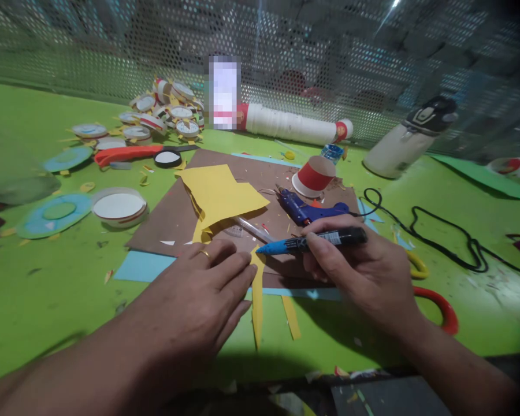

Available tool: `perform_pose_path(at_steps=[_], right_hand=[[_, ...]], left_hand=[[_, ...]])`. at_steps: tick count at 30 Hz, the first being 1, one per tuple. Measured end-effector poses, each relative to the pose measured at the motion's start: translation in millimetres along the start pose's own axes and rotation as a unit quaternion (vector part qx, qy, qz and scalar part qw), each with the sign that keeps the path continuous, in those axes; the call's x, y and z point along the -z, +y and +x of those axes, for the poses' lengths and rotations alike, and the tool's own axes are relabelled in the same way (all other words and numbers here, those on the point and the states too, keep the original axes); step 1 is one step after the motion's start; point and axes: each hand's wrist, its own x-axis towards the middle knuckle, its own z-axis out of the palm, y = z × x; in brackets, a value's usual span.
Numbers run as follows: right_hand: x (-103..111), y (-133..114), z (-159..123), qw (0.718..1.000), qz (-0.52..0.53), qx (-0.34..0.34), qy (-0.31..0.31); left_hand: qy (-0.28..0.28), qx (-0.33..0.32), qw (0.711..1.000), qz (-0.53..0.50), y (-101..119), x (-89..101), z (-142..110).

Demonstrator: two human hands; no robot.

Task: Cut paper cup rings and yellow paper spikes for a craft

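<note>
My right hand [364, 266] is closed around a blue marker pen [290, 245] with a black barrel, its tip pointing left. The tip meets the upper end of a narrow yellow paper strip [257, 306], as far as I can see. My left hand [208, 280], with a ring on one finger, has its fingertips at that strip, holding it against the brown board [156, 228]. Its fingers are bent and pressed together. A larger cut yellow sheet [221, 193] lies just beyond my left hand. The blue glue gun [301, 208] rests close to my right hand, beside a red-and-white paper cup [315, 175].
Red-handled scissors [125, 153] and a pile of cup pieces [179, 110] lie at the back left. Stacked cups [290, 124] and a blurred bright screen stand by the perforated panel. A bottle [403, 141] stands right, near the black cord [448, 237]. More scissor handles [442, 306] lie beside my right wrist.
</note>
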Motion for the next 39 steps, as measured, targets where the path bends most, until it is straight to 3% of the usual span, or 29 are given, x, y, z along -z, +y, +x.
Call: perform_pose_path(at_steps=[8,19,39], right_hand=[[1.4,3.1,-0.4,0.998,-0.065,0.023,-0.007],[-0.4,3.2,0.6,0.998,-0.056,0.002,-0.004],[-1.1,-2.2,1.8,0.997,-0.066,0.039,-0.016]], left_hand=[[-0.017,0.004,1.000,-0.004,-1.1,-2.1,-0.5],[-0.028,0.009,1.000,-0.001,-1.3,-3.3,-1.0],[0.003,0.003,1.000,-0.002,-2.7,-5.4,-2.0]])
